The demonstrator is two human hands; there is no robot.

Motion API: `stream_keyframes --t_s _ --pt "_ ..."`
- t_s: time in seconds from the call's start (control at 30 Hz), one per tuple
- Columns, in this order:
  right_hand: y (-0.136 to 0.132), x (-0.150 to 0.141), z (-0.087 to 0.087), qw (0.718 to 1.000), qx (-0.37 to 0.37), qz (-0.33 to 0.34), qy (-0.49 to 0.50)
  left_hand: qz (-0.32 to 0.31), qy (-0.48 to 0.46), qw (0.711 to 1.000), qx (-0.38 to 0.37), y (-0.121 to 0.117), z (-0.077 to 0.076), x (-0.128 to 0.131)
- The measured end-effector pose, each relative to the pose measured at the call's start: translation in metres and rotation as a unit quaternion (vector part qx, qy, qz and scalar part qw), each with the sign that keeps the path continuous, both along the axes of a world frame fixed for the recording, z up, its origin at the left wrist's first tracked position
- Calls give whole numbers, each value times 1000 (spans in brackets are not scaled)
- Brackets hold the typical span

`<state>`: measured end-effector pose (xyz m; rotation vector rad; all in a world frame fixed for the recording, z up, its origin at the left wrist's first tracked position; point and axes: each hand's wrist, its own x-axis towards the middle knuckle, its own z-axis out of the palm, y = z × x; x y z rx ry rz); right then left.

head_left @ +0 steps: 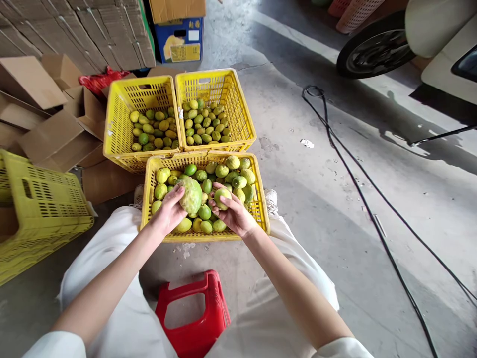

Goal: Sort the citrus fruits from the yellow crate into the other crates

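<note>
Concrete floor [294, 169]; blue carton [179, 41] at 11 o'clock, print illegible; left hand [170, 211] grips bumpy fruit [191, 196], right hand [235, 214] smaller fruit [222, 199].

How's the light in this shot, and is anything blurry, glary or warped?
Head view: bright light washes the floor beyond the crates, with dark shadow around the wheel; no strong glare on the large fruit in the left hand, which looks fairly sharp, as does the right hand; the left-edge crate appears stretched, probably by the wide lens.
</note>
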<state>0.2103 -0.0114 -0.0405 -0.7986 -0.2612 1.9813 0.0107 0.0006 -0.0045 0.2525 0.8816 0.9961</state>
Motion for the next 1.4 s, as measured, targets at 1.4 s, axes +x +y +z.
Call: stream_keyframes --t_s 1.4 --pt "1 1 -3 1000 -8 16 -8 -99 30 992 73 -4 1 2"
